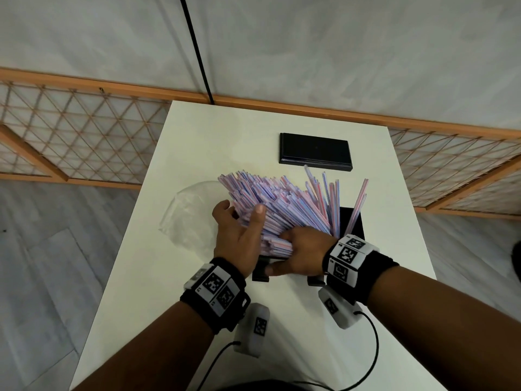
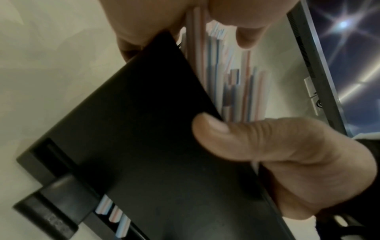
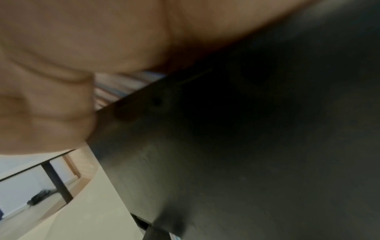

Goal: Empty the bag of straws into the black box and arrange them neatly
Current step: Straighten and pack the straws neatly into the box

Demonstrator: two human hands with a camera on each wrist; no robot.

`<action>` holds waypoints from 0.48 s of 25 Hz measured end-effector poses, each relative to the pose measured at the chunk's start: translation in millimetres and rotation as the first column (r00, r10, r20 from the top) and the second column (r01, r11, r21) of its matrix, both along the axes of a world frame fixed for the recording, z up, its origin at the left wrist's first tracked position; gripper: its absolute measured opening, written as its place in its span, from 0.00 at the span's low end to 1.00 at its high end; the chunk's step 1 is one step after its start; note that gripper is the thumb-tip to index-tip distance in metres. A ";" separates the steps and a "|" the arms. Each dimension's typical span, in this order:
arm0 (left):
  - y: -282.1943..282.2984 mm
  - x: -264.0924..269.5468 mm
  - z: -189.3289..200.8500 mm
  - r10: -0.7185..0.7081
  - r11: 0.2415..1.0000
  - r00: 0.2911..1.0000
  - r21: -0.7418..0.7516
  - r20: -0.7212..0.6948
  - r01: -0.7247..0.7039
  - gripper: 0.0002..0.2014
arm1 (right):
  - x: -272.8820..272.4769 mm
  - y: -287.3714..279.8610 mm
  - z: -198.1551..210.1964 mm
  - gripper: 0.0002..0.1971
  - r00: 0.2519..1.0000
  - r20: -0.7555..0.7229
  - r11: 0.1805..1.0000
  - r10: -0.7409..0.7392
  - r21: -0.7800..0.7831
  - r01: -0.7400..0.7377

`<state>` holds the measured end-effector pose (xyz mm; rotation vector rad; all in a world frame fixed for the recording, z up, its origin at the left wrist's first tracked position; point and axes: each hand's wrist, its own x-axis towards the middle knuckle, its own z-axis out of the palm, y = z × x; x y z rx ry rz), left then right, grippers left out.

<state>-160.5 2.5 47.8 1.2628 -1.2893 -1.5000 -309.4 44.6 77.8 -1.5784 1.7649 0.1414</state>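
Straws (image 1: 284,204): big pink-and-blue striped bundle standing in the black box (image 1: 355,224), fanned and leaning left; a few stand more upright at its right end.
Left hand (image 1: 239,235): fingers spread and mostly straight, pressed against the bundle's left side.
Right hand (image 1: 301,255): laid across the bundle's base, thumb along the box's near wall; how far the fingers curl cannot be told.
Bag (image 1: 189,218): clear plastic, lying on the white table (image 1: 158,277) left of the box.
Lid (image 1: 315,151): black, flat, beyond the box.
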 end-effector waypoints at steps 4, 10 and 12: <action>0.2 4.8 -10.6 -0.049 0.989 0.985 -0.127 0.163 0.070 0.41 | 0.8 3.9 -6.9 0.29 0.998 -0.066 0.997 -0.005 -0.078 -0.001; 1.6 8.1 -12.8 -0.029 0.999 0.998 -0.017 0.063 0.030 0.45 | 1.0 14.1 -1.8 0.25 0.999 -0.012 0.971 0.034 -0.237 -0.036; 3.4 9.7 -13.5 -0.091 0.996 0.991 -0.015 0.097 0.093 0.47 | -3.5 28.0 9.6 0.25 0.998 0.041 0.944 0.037 -0.330 -0.022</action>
